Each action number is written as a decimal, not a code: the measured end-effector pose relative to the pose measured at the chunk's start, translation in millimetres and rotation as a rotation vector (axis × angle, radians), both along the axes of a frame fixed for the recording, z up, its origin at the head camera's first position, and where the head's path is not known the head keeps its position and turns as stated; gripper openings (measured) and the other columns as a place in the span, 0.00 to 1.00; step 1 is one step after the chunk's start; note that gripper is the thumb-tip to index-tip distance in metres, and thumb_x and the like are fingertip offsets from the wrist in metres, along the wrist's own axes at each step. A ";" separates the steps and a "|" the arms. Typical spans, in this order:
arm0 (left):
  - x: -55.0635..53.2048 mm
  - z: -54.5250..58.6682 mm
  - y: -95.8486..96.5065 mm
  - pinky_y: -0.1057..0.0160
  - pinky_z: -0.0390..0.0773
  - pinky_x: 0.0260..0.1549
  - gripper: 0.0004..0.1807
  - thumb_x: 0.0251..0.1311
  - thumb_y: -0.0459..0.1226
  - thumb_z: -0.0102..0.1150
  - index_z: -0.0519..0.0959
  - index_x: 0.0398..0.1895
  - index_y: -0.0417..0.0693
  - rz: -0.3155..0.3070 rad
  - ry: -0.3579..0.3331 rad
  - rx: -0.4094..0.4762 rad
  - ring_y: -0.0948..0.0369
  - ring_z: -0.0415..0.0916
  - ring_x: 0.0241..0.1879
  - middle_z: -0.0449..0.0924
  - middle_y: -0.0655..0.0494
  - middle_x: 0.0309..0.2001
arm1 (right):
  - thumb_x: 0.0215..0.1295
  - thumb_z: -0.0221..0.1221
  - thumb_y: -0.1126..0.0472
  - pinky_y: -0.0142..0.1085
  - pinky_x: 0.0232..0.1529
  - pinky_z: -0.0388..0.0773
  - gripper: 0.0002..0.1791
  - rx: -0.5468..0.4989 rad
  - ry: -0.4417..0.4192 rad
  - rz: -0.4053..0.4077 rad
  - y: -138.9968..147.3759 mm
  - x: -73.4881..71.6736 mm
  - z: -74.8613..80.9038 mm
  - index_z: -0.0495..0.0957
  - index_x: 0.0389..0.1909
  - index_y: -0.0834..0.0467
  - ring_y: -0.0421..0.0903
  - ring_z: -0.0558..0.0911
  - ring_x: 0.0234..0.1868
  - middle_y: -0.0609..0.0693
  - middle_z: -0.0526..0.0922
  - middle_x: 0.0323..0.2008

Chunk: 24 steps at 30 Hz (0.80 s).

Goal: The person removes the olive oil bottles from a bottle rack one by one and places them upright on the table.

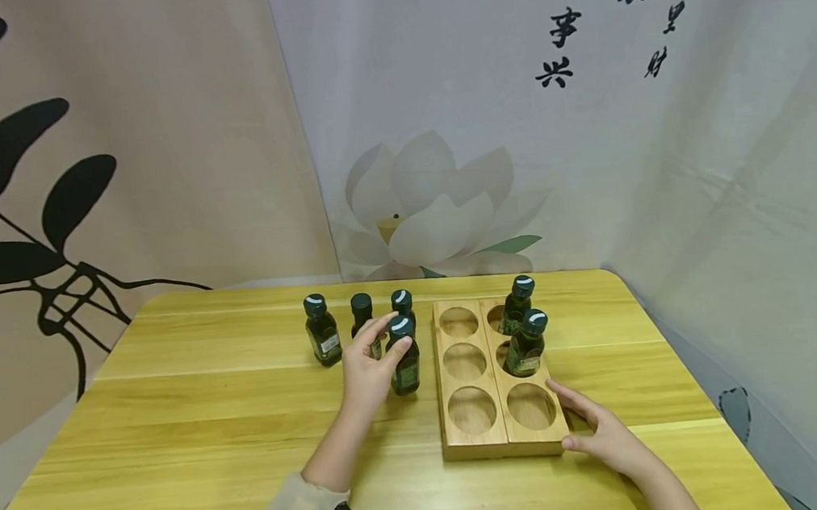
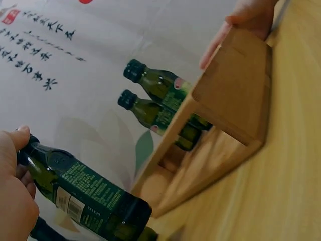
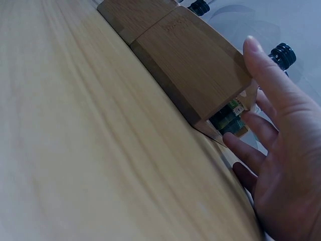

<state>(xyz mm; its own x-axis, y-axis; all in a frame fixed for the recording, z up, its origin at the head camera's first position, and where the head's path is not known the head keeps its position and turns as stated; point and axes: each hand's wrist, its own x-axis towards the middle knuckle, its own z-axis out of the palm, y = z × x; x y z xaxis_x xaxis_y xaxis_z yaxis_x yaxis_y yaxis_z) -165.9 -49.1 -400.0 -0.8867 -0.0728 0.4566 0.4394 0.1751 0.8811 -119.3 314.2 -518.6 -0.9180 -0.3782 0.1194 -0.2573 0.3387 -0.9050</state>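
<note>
My left hand (image 1: 369, 364) pinches a small dark green bottle (image 1: 406, 373) near its black cap, just left of a wooden rack (image 1: 473, 451). In the left wrist view this bottle (image 2: 95, 193) shows a green label with a white barcode patch. Two similar bottles stand in the rack's right column, one in the back hole (image 1: 515, 306) and one in the middle hole (image 1: 525, 350). At the rack's right side, my right hand (image 1: 607, 436) rests with extended fingers; its thumb is by the front corner. The right wrist view shows its fingers (image 3: 251, 153) along the rack's side.
Behind my left hand on the wooden table (image 1: 198, 435) stand more dark bottles: a left one (image 1: 323, 335), a middle one (image 1: 361, 308) and one (image 1: 402, 300) nearer the rack. A printed cloth backdrop (image 1: 223, 141) hangs beyond the table's back edge.
</note>
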 end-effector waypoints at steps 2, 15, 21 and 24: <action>0.3 -3.9 -0.7 0.57 0.69 0.29 0.21 0.54 0.27 0.67 0.78 0.52 0.31 -0.006 0.004 0.002 0.45 0.69 0.41 0.77 0.41 0.43 | 0.58 0.67 0.65 0.27 0.59 0.57 0.43 0.003 0.001 0.000 0.1 -0.1 -0.4 0.58 0.73 0.50 0.35 0.64 0.64 0.53 0.61 0.70; 2.8 -22.6 -1.0 0.46 0.72 0.41 0.20 0.53 0.26 0.67 0.79 0.51 0.30 -0.003 -0.023 0.006 0.46 0.70 0.41 0.77 0.41 0.40 | 0.57 0.66 0.66 0.26 0.60 0.56 0.43 0.007 0.012 0.001 -0.6 0.2 0.0 0.58 0.73 0.51 0.35 0.64 0.64 0.55 0.60 0.70; 2.5 -24.9 -0.4 0.46 0.71 0.42 0.21 0.53 0.26 0.67 0.78 0.51 0.30 -0.002 -0.015 0.010 0.43 0.70 0.41 0.76 0.40 0.39 | 0.57 0.66 0.67 0.26 0.59 0.56 0.43 0.012 0.006 -0.002 0.0 -0.2 0.5 0.58 0.73 0.50 0.34 0.63 0.64 0.54 0.60 0.70; 1.8 -25.9 -1.1 0.49 0.72 0.42 0.21 0.53 0.27 0.67 0.78 0.52 0.31 -0.002 -0.034 0.011 0.42 0.70 0.42 0.77 0.41 0.40 | 0.57 0.66 0.67 0.26 0.59 0.56 0.43 0.006 0.003 -0.001 -0.1 -0.1 0.0 0.58 0.73 0.50 0.34 0.63 0.64 0.54 0.60 0.70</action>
<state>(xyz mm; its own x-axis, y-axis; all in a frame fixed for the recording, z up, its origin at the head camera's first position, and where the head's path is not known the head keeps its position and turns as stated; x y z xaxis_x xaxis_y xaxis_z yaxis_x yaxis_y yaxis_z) -164.0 -50.2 -425.9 -0.9018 -0.0758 0.4254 0.4094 0.1646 0.8974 -119.4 314.1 -518.7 -0.9181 -0.3778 0.1202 -0.2597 0.3440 -0.9023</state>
